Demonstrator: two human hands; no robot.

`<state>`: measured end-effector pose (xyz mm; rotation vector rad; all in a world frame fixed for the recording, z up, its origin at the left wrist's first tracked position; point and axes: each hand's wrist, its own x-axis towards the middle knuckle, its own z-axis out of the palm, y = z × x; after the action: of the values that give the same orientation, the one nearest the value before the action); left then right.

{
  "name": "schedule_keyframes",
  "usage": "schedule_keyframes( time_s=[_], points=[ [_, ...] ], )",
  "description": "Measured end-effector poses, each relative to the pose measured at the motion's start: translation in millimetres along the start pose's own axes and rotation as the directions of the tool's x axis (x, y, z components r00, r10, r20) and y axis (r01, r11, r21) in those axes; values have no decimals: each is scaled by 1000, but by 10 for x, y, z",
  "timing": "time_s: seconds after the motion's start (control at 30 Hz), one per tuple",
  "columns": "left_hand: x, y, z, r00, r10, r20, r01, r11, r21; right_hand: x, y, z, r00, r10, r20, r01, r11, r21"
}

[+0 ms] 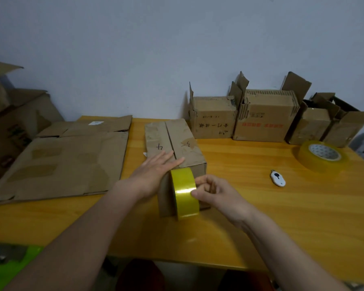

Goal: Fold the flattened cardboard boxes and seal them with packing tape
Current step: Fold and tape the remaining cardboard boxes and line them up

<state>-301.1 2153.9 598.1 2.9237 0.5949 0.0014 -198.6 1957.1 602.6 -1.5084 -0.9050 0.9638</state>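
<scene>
L hand [153,175] flat, fingers straight, pressing box [177,143] flaps near tabletop front edge; R hand [214,194] pinching tape roll [185,194]. Risk: seam gaps w/ uneven pull, tape wrinkles.

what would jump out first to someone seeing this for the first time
The bright yellow tape roll, pinched by the right hand against the near end of the folded box at the table's centre, while the left hand presses flat on the box's top flaps. Next, the flattened cardboard on the left and the larger tape roll lying on the right.
</scene>
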Motion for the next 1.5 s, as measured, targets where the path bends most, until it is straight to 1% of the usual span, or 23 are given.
schedule_keyframes(
  time_s=[0.1,0.2,0.37,0.47,0.53,0.63,0.73,0.77,0.8,0.83,0.87,0.9,0.93,1.0,1.03,1.1,1.13,1.2,1.23,1.33,1.4,1.43,1.5],
  points=[
    [20,-44,-12,1000,3,4,-3,1000,1,23,23,88,999,-26,-29,26,1000,12],
    [59,-31,-26,1000,5,27,-5,1000,27,16,-4,119,1000,-27,7,27,1000,15],
    [114,-63,-28,999,-3,42,2,1000,22,37,-105,143,998,63,20,-63,998,-12],
    [101,-20,-26,998,-14,55,13,1000,11,17,-147,156,986,162,32,-164,983,77],
    [126,4,-67,995,-45,86,51,997,-58,-6,-134,161,982,188,-2,-186,974,125],
    [189,54,-126,988,-94,123,118,972,-204,-32,-115,164,981,190,-50,-182,975,128],
    [149,157,-29,987,-148,61,158,967,-199,-81,-156,88,983,182,-33,-179,981,71],
    [118,175,-9,985,-163,50,170,967,-192,-73,-147,33,983,174,-60,-173,985,21],
    [98,178,-1,985,-167,43,172,967,-189,-36,-104,-63,978,157,-138,-165,985,-53],
    [93,186,-3,985,-166,45,171,966,-196,25,-14,-219,955,116,-271,-168,970,-178],
    [93,188,-12,984,-168,55,176,962,-208,103,107,-411,904,63,-423,-216,920,-326],
    [87,191,-32,984,-167,62,177,960,-218,174,222,-606,824,4,-567,-306,844,-440],
    [87,196,-42,984,-168,65,178,959,-221,207,320,-796,731,-51,-680,-407,767,-495],
    [95,211,-41,983,-176,59,185,956,-226,211,481,-1131,566,-123,-815,-564,664,-491],
    [94,217,-36,982,-176,60,185,957,-224,192,547,-1273,506,-133,-852,-621,629,-467],
    [91,226,-43,984,-171,53,178,958,-225,173,688,-1485,429,-84,-899,-711,582,-394],
    [95,226,-42,984,-172,49,179,956,-230,180,755,-1555,413,-43,-910,-751,549,-367],
    [98,225,-25,984,-172,44,177,954,-241,207,831,-1632,422,-3,-906,-781,506,-366],
    [98,224,-17,984,-172,39,176,953,-245,237,854,-1658,431,-6,-902,-768,523,-370],
    [94,236,-29,982,-185,28,185,946,-265,318,859,-1713,461,29,-887,-674,662,-329],
    [91,252,-36,982,-187,16,184,948,-258,350,780,-1655,507,71,-859,-562,783,-267],
    [89,254,-28,982,-187,8,183,949,-259,349,694,-1564,547,64,-835,-485,837,-254],
    [68,247,-2,976,-212,-41,186,922,-339,341,452,-1276,663,-77,-745,-260,909,-325]
  ],
)
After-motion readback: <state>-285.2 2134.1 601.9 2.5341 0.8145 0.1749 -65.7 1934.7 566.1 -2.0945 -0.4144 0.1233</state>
